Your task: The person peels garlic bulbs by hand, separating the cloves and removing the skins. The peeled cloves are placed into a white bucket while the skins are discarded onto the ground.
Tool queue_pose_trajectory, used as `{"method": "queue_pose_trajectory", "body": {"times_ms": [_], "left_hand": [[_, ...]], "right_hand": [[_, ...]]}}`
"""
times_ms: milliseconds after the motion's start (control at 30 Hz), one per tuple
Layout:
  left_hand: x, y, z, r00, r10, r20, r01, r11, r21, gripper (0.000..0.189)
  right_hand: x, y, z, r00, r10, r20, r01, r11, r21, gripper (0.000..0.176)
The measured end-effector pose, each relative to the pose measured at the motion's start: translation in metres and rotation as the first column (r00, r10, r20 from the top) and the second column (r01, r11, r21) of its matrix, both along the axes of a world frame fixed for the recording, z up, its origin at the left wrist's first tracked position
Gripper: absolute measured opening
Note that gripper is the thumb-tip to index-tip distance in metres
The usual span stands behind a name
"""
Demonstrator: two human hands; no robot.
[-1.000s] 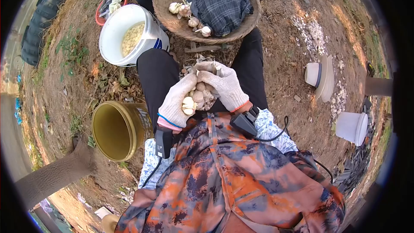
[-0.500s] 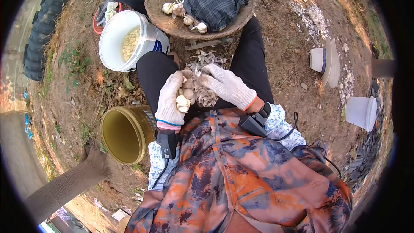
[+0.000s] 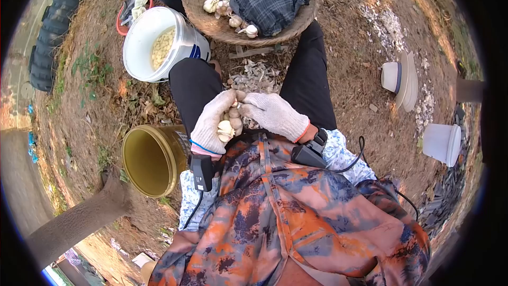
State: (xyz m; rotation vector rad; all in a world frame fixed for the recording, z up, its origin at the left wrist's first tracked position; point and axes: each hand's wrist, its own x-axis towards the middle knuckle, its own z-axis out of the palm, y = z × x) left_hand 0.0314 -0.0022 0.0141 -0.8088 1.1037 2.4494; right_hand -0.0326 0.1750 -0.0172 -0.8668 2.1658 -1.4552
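My left hand [image 3: 210, 122], in a whitish knitted glove, is closed around some garlic [image 3: 226, 130]; pale cloves show at the palm below its curled fingers. My right hand [image 3: 276, 115], gloved alike, meets the left fingertips, its thumb and fingers pinched together at the garlic. Whatever small piece sits between the right fingertips is hidden. Beneath and beyond both hands, papery garlic skins [image 3: 256, 78] lie heaped on the ground between my legs.
Ahead stands a wicker basket [image 3: 211, 26] with garlic bulbs [image 3: 235, 20] and a dark checked cloth [image 3: 267, 0]. A white bucket [image 3: 136, 55] of peeled cloves and a yellowish bucket [image 3: 170, 153] are at left. At right are a hat [image 3: 405, 82] and a white tub [image 3: 441, 144].
My right hand has moved down and inward, its fingers now pinching at the garlic beside the left fingertips. The left hand still holds its garlic, with the fingers curled further over.
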Motion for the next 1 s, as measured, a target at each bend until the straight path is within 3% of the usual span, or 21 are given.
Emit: {"method": "queue_pose_trajectory", "body": {"times_ms": [133, 200, 300, 333, 400, 467, 567, 600, 633, 700, 733, 767, 833, 867, 1000], "left_hand": [[-0.003, 0.004, 0.005, 1.000, 0.031, 0.001, -0.031, 0.996, 0.082, 0.033], [-0.011, 0.015, 0.012, 0.993, 0.048, -0.112, -0.086, 0.926, -0.367, 0.035], [-0.005, 0.003, 0.014, 0.979, -0.109, -0.171, 0.044, 0.937, -0.346, 0.036], [-0.007, 0.007, 0.011, 0.976, -0.159, -0.147, 0.076, 0.886, -0.458, 0.035], [-0.006, 0.010, 0.010, 0.985, -0.086, -0.149, 0.027, 0.933, -0.359, 0.034], [-0.007, 0.009, 0.009, 0.988, 0.076, -0.132, -0.100, 0.978, -0.181, 0.032], [-0.007, 0.000, 0.006, 0.984, 0.120, -0.133, -0.144, 0.970, -0.197, 0.026], [-0.006, -0.002, 0.005, 0.990, 0.067, -0.125, -0.103, 0.945, -0.312, 0.026], [-0.007, 0.000, 0.005, 0.990, 0.068, -0.123, -0.104, 0.945, -0.311, 0.026], [-0.009, 0.008, 0.006, 0.994, -0.063, -0.091, -0.003, 0.808, -0.589, 0.027], [-0.008, 0.008, 0.005, 0.988, -0.147, -0.045, 0.078, 0.733, -0.676, 0.027], [-0.008, 0.006, -0.002, 0.988, -0.146, -0.044, 0.079, 0.734, -0.674, 0.027], [-0.011, 0.004, -0.014, 0.886, -0.421, -0.194, -0.075, 0.284, -0.956, 0.028], [-0.011, 0.002, -0.019, 0.833, -0.500, -0.238, -0.200, 0.128, -0.971, 0.032], [-0.011, 0.001, -0.003, 0.819, -0.558, -0.130, -0.107, 0.074, -0.991, 0.034]], "right_hand": [[-0.003, 0.003, -0.001, 0.998, 0.034, 0.049, -0.030, 0.997, -0.072, 0.023], [-0.005, 0.005, -0.001, 0.999, 0.018, 0.051, -0.011, 0.991, -0.132, 0.023], [-0.012, 0.004, 0.005, 0.989, 0.017, 0.148, -0.006, 0.997, -0.075, 0.025], [-0.012, 0.004, 0.000, 0.993, 0.024, 0.112, -0.011, 0.993, -0.114, 0.025], [-0.011, 0.005, 0.003, 0.997, 0.033, 0.076, -0.021, 0.988, -0.151, 0.025], [-0.012, 0.008, 0.021, 0.861, 0.115, 0.495, -0.079, 0.993, -0.092, 0.025], [-0.018, 0.018, 0.035, 0.774, 0.220, 0.594, -0.157, 0.975, -0.157, 0.028], [-0.020, 0.019, 0.033, 0.874, 0.230, 0.428, -0.183, 0.972, -0.149, 0.032], [-0.023, 0.018, 0.023, 0.873, 0.231, 0.430, -0.184, 0.972, -0.148, 0.032], [-0.025, 0.014, 0.007, 0.986, 0.157, 0.048, -0.159, 0.987, 0.029, 0.037], [-0.024, 0.014, 0.009, 0.990, 0.117, 0.084, -0.127, 0.985, 0.119, 0.042], [-0.023, 0.011, 0.011, 0.989, 0.117, 0.085, -0.127, 0.984, 0.121, 0.042], [-0.020, 0.006, 0.016, 0.993, 0.116, -0.022, -0.106, 0.958, 0.265, 0.045], [-0.018, 0.005, 0.021, 0.994, 0.095, -0.051, -0.074, 0.948, 0.309, 0.044], [-0.015, 0.001, 0.016, 0.990, 0.100, -0.099, -0.062, 0.939, 0.337, 0.043]]}}
